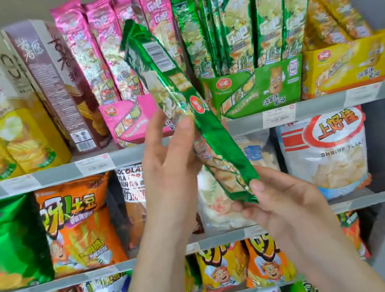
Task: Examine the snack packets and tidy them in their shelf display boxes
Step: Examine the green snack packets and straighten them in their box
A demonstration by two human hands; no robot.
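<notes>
Person's 2 hands hold 1 long green snack packet [178, 90] tilted in front of green display box [265, 87], overlapping box's left edge, barcode panel facing camera. Left hand [171, 164] grips packet's middle, thumb across it; right hand [282, 205] pinches lower end, below box. More upright green packets [266, 9] stand inside box. Pink display box [130, 120] sits left of green box, yellow display box [349, 62] right of it, all on grey shelf [318, 108]. Bagged snacks [81, 225] fill shelves below box.
</notes>
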